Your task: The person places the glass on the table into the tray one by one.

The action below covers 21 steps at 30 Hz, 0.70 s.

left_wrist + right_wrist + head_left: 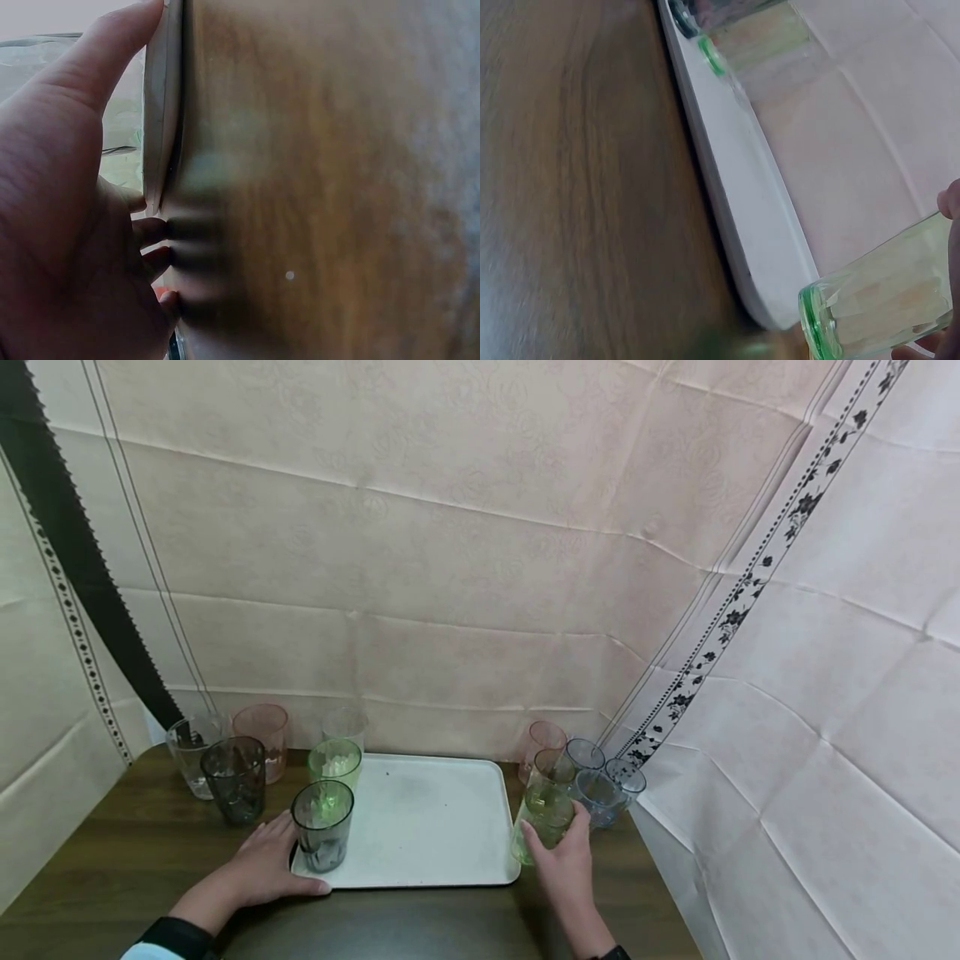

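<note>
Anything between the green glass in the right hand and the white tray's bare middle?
Nothing visible. The right hand holds the green glass at the white tray's right end; the gray glass stands at its left end, clear of that path.

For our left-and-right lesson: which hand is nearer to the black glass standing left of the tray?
Left. The left hand touches the tray's near left corner, close to the black glass; the right hand holds a green glass at the tray's opposite side.
</note>
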Each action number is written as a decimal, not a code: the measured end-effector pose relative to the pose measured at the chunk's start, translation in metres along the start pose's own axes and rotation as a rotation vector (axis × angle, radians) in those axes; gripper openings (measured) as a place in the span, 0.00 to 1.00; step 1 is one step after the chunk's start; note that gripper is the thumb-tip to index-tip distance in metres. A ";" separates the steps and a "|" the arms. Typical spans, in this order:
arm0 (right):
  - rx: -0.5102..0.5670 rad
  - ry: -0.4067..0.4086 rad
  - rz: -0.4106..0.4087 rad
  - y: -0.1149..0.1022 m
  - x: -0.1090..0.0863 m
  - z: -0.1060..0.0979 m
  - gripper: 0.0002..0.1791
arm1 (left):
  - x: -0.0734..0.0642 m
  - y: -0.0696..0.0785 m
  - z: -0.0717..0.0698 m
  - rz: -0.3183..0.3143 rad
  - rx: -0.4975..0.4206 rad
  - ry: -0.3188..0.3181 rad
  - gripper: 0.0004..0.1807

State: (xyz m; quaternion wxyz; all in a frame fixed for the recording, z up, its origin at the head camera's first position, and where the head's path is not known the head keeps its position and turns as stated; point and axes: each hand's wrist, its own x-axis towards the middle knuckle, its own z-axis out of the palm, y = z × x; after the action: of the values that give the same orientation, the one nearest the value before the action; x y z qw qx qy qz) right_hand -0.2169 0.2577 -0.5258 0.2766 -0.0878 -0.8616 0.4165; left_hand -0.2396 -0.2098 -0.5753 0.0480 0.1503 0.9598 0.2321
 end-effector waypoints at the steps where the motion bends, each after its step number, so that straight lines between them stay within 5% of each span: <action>1: 0.004 -0.018 0.004 -0.003 0.000 0.002 0.51 | 0.000 0.000 0.000 -0.002 0.000 -0.001 0.77; 7: 0.040 -0.127 0.036 -0.025 0.005 0.022 0.51 | -0.001 0.002 -0.002 -0.001 -0.001 0.003 0.77; 21: 0.061 -0.278 -0.063 -0.069 0.024 0.089 0.53 | -0.003 0.006 -0.005 -0.003 -0.003 -0.007 0.76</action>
State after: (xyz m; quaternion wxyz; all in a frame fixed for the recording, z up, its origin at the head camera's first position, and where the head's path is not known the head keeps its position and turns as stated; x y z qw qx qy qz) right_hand -0.2804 0.1634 -0.5079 0.1700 0.0061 -0.8809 0.4417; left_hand -0.2360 -0.2075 -0.5680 0.0520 0.1494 0.9595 0.2330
